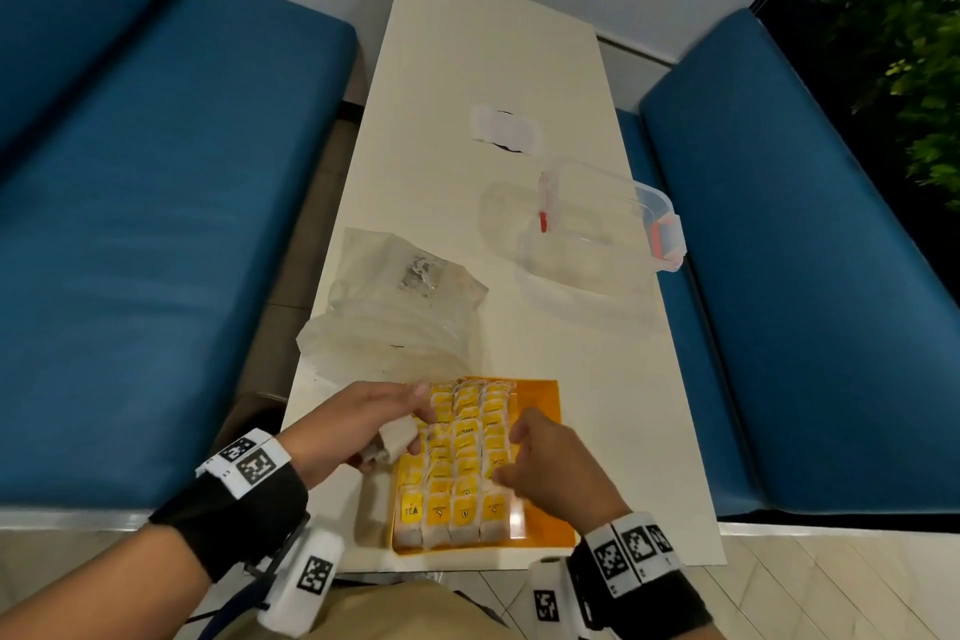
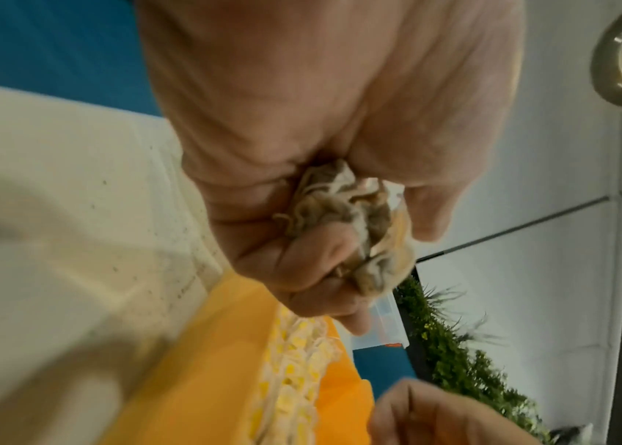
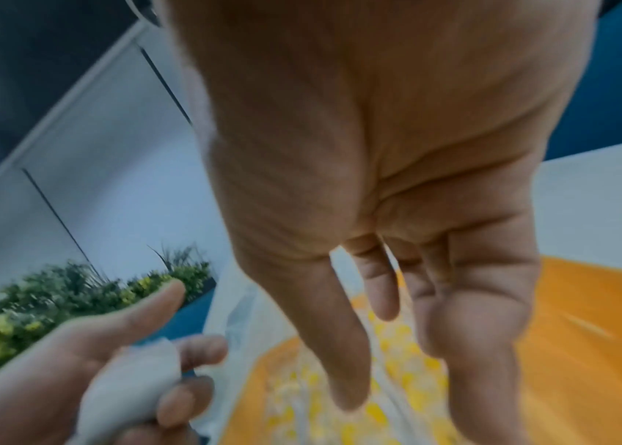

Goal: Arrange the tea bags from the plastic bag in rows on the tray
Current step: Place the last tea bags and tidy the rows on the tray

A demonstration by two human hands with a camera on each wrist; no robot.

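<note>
Several tea bags (image 1: 397, 442) are bunched in the left hand (image 1: 358, 426), its grip curled around them at the orange tray's (image 1: 540, 405) left edge. Right hand (image 1: 550, 463), fingers loosely extended, touches the rows of tea bags (image 1: 462, 457). Just beyond on the counter (image 1: 467, 68) lies the plastic bag (image 1: 395, 307).

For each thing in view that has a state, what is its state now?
tray: on the table, mostly filled with rows of tea bags
plastic bag: lying crumpled beside the tray
clear container: open, lid unlatched
left hand: grips a bunch of tea bags
right hand: fingers extended over the rows
</note>
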